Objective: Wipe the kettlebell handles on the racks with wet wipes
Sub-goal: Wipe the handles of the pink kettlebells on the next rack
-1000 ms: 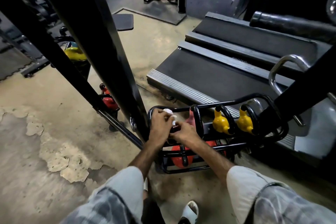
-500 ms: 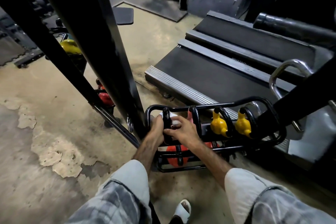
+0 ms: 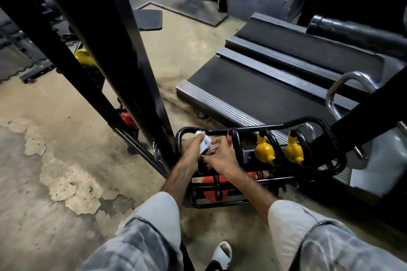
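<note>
Hands meet at the left end of the low black tubular steel rack point(image 3: 308, 121), in the lower middle of the frame. The left hand point(image 3: 191, 151) has its fingers curled round a crumpled white wet wipe point(image 3: 203, 141), which it holds against a black kettlebell handle point(image 3: 202, 166) that the two hands mostly hide. The right hand point(image 3: 221, 158) lies just beside it, thumb and fingers loosely bent toward the same handle; whether they actually clamp it cannot be told. What shows of this handle looks to loop upward like its neighbours, so a wiping stroke would probably have to follow the curve up and over rather than run straight along the rail. The wipe-holding left hand is the nearer one for that. Further right in the frame, three more black loop handles point(image 3: 236, 145) stand in a row, two of them over small yellow kettlebells point(image 3: 264, 149), well apart from both hands. A larger red kettlebell point(image 3: 212, 190) rests on the lower tier, directly beneath the wrists.
</note>
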Motion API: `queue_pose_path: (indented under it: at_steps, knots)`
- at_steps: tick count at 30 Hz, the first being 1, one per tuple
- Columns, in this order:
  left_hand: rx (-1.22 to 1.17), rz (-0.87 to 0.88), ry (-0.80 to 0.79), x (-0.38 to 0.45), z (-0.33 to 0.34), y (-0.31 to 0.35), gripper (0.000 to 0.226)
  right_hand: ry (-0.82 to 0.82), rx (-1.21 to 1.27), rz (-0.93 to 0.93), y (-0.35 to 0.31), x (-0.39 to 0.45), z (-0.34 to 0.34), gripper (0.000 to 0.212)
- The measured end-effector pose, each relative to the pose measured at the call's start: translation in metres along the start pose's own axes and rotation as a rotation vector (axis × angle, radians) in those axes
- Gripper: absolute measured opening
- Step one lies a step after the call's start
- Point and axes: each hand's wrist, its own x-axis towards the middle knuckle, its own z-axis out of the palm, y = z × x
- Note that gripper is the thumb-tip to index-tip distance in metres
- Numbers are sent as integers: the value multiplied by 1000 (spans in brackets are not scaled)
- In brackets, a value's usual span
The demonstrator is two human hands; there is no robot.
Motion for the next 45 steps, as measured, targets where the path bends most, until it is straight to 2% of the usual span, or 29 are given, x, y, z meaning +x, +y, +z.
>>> queue_pose_path:
  at_steps: [4, 6, 10, 14, 17, 20, 24, 26, 29, 36, 39, 45]
  knots:
    - [-132, -101, -118, -2, -7, 6, 22, 28, -35, 2, 0, 3, 1, 63]
    - [-77, -51, -86, -1, -9, 2, 26, 19, -32, 13, 3, 3, 6, 63]
    - [527, 412, 130, -7, -5, -3, 24, 56, 31, 25, 8, 3, 9, 54]
    - [812, 704, 151, -10, -2, -3, 34, 36, 44, 58, 6, 3, 8, 37]
    - [960, 714, 140, 0, 3, 6, 26, -15, 86, 94, 10, 6, 12, 39]
    - [1210, 679, 134, 6, 17, 23, 20, -29, 97, 79, 13, 10, 12, 48]
    - [1227, 563, 44, 20, 25, 35, 14, -28, 101, 69, 16, 10, 10, 67]
    - [1177, 546, 23, 24, 23, 41, 18, -30, 110, 68, 18, 9, 10, 64]
    - [1213, 517, 18, 30, 19, 55, 36, -57, 108, 80, 18, 7, 8, 51]
    - [1343, 401, -78, 37, 23, 72, 38, -26, 105, 66, 23, 11, 12, 47]
    - [1407, 435, -81, 34, 31, 70, 40, -23, 102, 57, 23, 10, 12, 47]
    - [1503, 585, -51, 22, 30, 59, 24, -11, 47, 58, 25, 12, 14, 54]
